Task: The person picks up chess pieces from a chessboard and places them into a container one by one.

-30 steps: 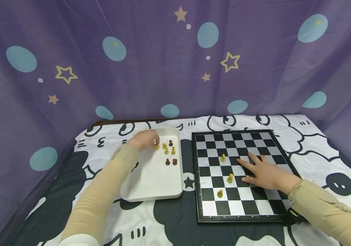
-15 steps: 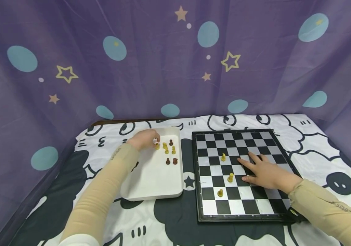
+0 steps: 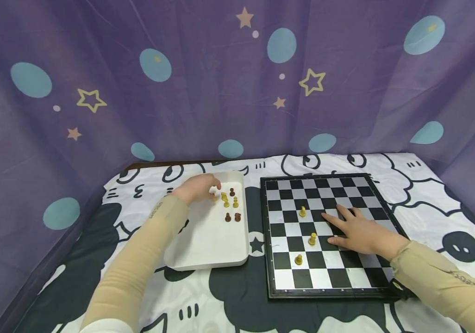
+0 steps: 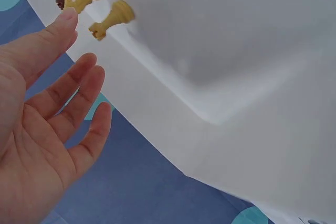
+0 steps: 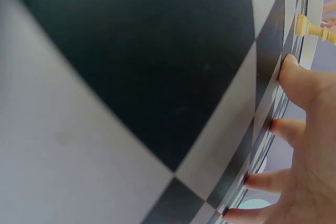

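My left hand [image 3: 196,188] is over the back left of a white tray [image 3: 208,245], its fingers spread and nothing between them. In the left wrist view, a yellow rook [image 4: 113,18] stands in the tray just past the fingertips. More yellow pieces [image 3: 226,200] and three brown chess pieces [image 3: 228,217] are in the tray. My right hand [image 3: 362,233] rests with fingers spread on a black-and-white chessboard [image 3: 283,279]. Three yellow chess pieces stand on its left part: one toward the back [image 3: 302,212], a rook [image 3: 312,239] and a pawn [image 3: 298,260].
A cartoon-print cloth [image 3: 237,286] covers the table under the tray and board. Behind the table hangs a purple curtain [image 3: 204,106] with stars and blue dots. A narrow strip of cloth separates tray and board.
My left thumb and fingers, earlier close together at a yellow piece in the tray, have come apart and shifted slightly right. My right hand stays in place on the board.
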Demonstrator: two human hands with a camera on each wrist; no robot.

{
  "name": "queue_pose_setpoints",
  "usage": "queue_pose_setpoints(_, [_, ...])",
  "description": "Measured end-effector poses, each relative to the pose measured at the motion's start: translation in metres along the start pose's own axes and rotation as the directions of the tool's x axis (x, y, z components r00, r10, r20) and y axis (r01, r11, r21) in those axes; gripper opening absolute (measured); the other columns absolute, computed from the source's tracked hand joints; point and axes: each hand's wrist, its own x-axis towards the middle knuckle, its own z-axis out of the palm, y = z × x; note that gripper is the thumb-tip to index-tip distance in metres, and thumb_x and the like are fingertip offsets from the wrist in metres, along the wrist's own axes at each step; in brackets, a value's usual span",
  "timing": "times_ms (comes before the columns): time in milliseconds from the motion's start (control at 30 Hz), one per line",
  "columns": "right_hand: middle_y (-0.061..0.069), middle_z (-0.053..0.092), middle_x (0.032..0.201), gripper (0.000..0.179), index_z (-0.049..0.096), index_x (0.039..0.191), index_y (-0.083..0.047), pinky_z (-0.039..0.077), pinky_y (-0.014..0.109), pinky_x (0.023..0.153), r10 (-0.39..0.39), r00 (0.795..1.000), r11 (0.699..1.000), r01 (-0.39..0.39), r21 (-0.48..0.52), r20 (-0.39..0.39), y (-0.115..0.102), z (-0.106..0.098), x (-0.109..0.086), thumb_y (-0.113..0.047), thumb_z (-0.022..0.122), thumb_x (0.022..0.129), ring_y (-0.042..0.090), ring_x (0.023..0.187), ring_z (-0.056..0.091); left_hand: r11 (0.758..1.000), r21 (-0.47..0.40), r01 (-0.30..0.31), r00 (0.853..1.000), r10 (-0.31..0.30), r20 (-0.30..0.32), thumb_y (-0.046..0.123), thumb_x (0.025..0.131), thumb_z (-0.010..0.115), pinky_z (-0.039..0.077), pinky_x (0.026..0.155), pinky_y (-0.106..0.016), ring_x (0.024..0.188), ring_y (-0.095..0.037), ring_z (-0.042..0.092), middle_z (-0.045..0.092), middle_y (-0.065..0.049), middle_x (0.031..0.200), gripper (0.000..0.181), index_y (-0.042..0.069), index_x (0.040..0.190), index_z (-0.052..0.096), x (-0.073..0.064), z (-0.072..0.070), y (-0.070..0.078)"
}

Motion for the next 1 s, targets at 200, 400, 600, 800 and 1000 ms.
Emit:
queue_pose_setpoints(200, [0.029,0.026,0.146,0.076,0.037,0.143,-0.021,0.043,0.068,0.080,0.004,1.000,1.000,-0.004,0.002,0.002,0.001,0.000,0.001,-0.067,0.046,0.083,0.061,0.125,0.027,0.999,-0.032,0.000,1.000,0.000,-0.007,0.016,0.083,0.069,0.041,0.103,-0.039,0.112,-0.026,0.055,0.062,-0.009,0.116,0.032,0.009,0.114,0.064,0.000,-0.001,0.006])
queue_pose_setpoints(400, [0.030,0.026,0.145,0.075,0.038,0.142,-0.021,0.043,0.068,0.079,0.002,1.000,1.000,-0.002,0.004,0.002,0.001,0.001,0.000,-0.066,0.047,0.083,0.062,0.124,0.027,0.998,-0.010,-0.069,0.996,0.069,-0.056,0.014,0.082,0.069,0.045,0.097,-0.037,0.103,-0.024,0.058,0.063,-0.010,0.108,0.029,0.007,0.110,0.066,0.000,0.001,0.015])
queue_pose_setpoints(600, [0.030,0.025,0.146,0.076,0.037,0.143,-0.021,0.043,0.068,0.080,0.004,1.000,1.000,-0.004,0.010,0.008,0.001,0.001,0.000,-0.067,0.046,0.083,0.061,0.125,0.026,0.992,0.017,-0.127,0.988,0.128,-0.084,0.013,0.082,0.069,0.048,0.090,-0.036,0.096,-0.022,0.060,0.063,-0.009,0.105,0.025,0.009,0.107,0.068,-0.001,0.002,0.029])
queue_pose_setpoints(800, [0.030,0.025,0.146,0.076,0.037,0.143,-0.021,0.042,0.068,0.081,0.004,1.000,1.000,-0.004,0.008,0.010,0.001,0.002,0.001,-0.067,0.046,0.083,0.061,0.125,0.026,0.987,0.034,-0.159,0.981,0.161,-0.105,0.013,0.082,0.070,0.050,0.080,-0.035,0.087,-0.020,0.061,0.063,-0.010,0.102,0.022,0.009,0.103,0.068,-0.003,0.000,0.047])
queue_pose_setpoints(1000, [0.030,0.027,0.145,0.074,0.038,0.142,-0.021,0.043,0.068,0.080,0.002,1.000,1.000,-0.002,0.000,0.008,0.000,0.001,0.000,-0.065,0.048,0.083,0.061,0.125,0.027,0.981,0.045,-0.188,0.976,0.192,-0.102,0.016,0.083,0.069,0.050,0.081,-0.035,0.093,-0.020,0.061,0.061,-0.008,0.107,0.026,0.011,0.108,0.067,-0.003,-0.001,0.065])
